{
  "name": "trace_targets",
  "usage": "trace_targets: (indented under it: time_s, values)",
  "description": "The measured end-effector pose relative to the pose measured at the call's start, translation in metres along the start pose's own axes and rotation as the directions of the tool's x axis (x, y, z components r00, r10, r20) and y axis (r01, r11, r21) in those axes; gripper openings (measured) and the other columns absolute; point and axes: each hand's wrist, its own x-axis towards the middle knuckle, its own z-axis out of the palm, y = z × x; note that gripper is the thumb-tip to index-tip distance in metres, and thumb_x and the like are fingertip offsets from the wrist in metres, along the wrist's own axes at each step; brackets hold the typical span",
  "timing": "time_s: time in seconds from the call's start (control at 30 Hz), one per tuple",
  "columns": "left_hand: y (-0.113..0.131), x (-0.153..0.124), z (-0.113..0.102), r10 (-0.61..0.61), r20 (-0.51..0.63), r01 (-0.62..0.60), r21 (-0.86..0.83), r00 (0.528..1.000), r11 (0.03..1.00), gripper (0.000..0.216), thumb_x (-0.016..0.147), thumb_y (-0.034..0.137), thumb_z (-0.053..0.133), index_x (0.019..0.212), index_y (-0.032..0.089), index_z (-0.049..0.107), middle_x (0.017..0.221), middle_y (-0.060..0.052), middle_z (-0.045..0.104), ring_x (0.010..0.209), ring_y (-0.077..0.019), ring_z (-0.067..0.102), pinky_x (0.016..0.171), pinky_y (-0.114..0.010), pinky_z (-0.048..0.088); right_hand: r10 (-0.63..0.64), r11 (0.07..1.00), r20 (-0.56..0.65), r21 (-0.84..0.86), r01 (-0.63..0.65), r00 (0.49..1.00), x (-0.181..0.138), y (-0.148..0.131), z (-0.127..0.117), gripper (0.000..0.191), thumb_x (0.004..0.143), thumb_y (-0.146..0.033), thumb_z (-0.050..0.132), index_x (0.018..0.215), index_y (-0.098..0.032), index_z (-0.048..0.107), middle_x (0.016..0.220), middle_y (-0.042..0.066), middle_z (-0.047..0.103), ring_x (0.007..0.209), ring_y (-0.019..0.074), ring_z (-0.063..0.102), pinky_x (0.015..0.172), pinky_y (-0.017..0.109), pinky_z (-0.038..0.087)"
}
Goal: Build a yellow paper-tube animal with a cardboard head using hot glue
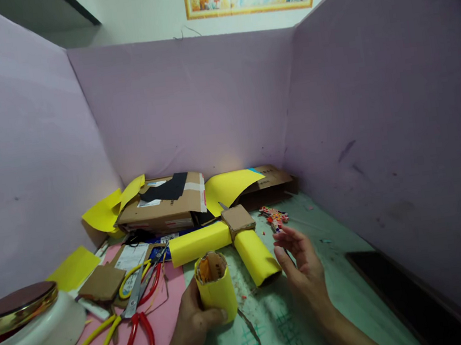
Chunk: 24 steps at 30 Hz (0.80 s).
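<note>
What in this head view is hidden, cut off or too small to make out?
Head view:
Inside of the yellow tube held by the left hand: shadowed, contents unclear.
Colourful piece beyond the open right hand: too small.
White container: cut off by the bottom-left edges.
Dark flat object, lower right: lost in shadow.

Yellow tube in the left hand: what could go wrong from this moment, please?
1. The left hand wraps the yellow tube near its base; a hard squeeze could probably crush it.
2. The open right hand hovers close to the joined yellow tubes; a bump might strain their cardboard block.
3. Scissors lie on the pink sheet beside the left forearm and could be brushed.
</note>
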Motion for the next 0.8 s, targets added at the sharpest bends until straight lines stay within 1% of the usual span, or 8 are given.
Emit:
trace_targets:
  time_s: [0.1, 0.27, 0.4, 0.47, 0.53, 0.63, 0.7, 0.8]
  values:
    - [-0.003, 0.002, -0.005, 0.027, 0.010, -0.027, 0.010, 1.000, 1.000, 0.063, 0.043, 0.012, 0.066, 0.105, 0.015, 0.058, 0.075, -0.003, 0.069, 0.068, -0.0207, 0.060, 0.059, -0.030, 0.042, 0.013, 1.000, -0.014, 0.009, -0.013, 1.000, 0.001, 0.000, 0.000, 0.039, 0.085, -0.039, 0.058, 0.119, -0.022, 0.048, 0.110, 0.011, 0.058, 0.101, 0.0264, 0.055, 0.092, 0.048, 0.042]
    - [-0.001, 0.002, -0.004, 0.012, 0.003, -0.012, 0.019, 1.000, 1.000, 0.057, 0.043, 0.014, 0.067, 0.100, 0.014, 0.062, 0.076, -0.005, 0.069, 0.070, -0.0222, 0.061, 0.061, -0.031, 0.043, 0.018, 1.000, 0.002, -0.009, -0.018, 1.000, -0.001, 0.002, 0.000, 0.039, 0.085, -0.039, 0.058, 0.119, -0.022, 0.049, 0.109, 0.010, 0.058, 0.101, 0.0258, 0.056, 0.093, 0.046, 0.042]
    - [0.002, 0.000, -0.004, -0.006, -0.038, 0.006, 0.005, 0.999, 1.000, 0.058, 0.044, 0.015, 0.068, 0.101, 0.014, 0.062, 0.076, -0.005, 0.069, 0.070, -0.0229, 0.062, 0.062, -0.033, 0.045, 0.036, 0.999, -0.023, 0.008, -0.036, 0.999, 0.000, -0.001, 0.000, 0.038, 0.084, -0.039, 0.058, 0.117, -0.022, 0.050, 0.109, 0.009, 0.059, 0.102, 0.0261, 0.056, 0.093, 0.045, 0.042]
    - [0.002, -0.001, -0.004, 0.017, -0.063, -0.017, 0.011, 0.998, 1.000, 0.055, 0.045, 0.017, 0.069, 0.099, 0.015, 0.062, 0.076, -0.004, 0.069, 0.069, -0.0219, 0.061, 0.062, -0.032, 0.045, 0.050, 0.998, -0.042, 0.032, -0.048, 0.998, 0.002, -0.001, -0.001, 0.038, 0.084, -0.040, 0.059, 0.117, -0.022, 0.050, 0.109, 0.010, 0.060, 0.103, 0.0257, 0.056, 0.093, 0.045, 0.042]
    - [0.003, -0.003, -0.003, 0.069, -0.095, -0.066, 0.035, 0.993, 0.997, 0.052, 0.046, 0.019, 0.071, 0.097, 0.015, 0.061, 0.075, -0.004, 0.069, 0.067, -0.0209, 0.060, 0.060, -0.031, 0.045, 0.071, 0.997, -0.049, 0.040, -0.069, 0.996, 0.006, 0.000, -0.002, 0.041, 0.083, -0.040, 0.059, 0.118, -0.022, 0.049, 0.109, 0.010, 0.060, 0.103, 0.0257, 0.057, 0.093, 0.044, 0.043]
    - [0.006, -0.005, 0.001, 0.148, -0.192, -0.138, 0.065, 0.970, 0.988, 0.056, 0.046, 0.017, 0.073, 0.100, 0.016, 0.060, 0.080, -0.004, 0.070, 0.072, -0.0220, 0.062, 0.063, -0.032, 0.048, 0.192, 0.979, 0.003, -0.067, -0.191, 0.981, 0.011, 0.007, -0.003, 0.050, 0.079, -0.048, 0.058, 0.120, -0.019, 0.048, 0.111, 0.013, 0.060, 0.102, 0.0273, 0.058, 0.087, 0.042, 0.047]
    - [0.009, -0.006, 0.004, 0.174, -0.244, -0.161, 0.074, 0.954, 0.984, 0.055, 0.045, 0.017, 0.076, 0.099, 0.015, 0.061, 0.084, -0.005, 0.072, 0.077, -0.0235, 0.064, 0.070, -0.033, 0.050, 0.308, 0.940, 0.048, -0.170, -0.296, 0.950, 0.015, 0.014, -0.003, 0.057, 0.076, -0.055, 0.056, 0.118, -0.017, 0.050, 0.111, 0.014, 0.061, 0.101, 0.0286, 0.060, 0.082, 0.040, 0.049]
    - [0.010, -0.005, 0.005, 0.184, -0.263, -0.166, 0.091, 0.947, 0.982, 0.049, 0.046, 0.017, 0.075, 0.093, 0.013, 0.062, 0.080, -0.005, 0.072, 0.075, -0.0231, 0.064, 0.069, -0.032, 0.051, 0.414, 0.884, 0.101, -0.281, -0.373, 0.905, 0.019, 0.019, -0.002, 0.060, 0.072, -0.060, 0.057, 0.113, -0.016, 0.056, 0.105, 0.014, 0.065, 0.097, 0.0299, 0.063, 0.080, 0.040, 0.048]
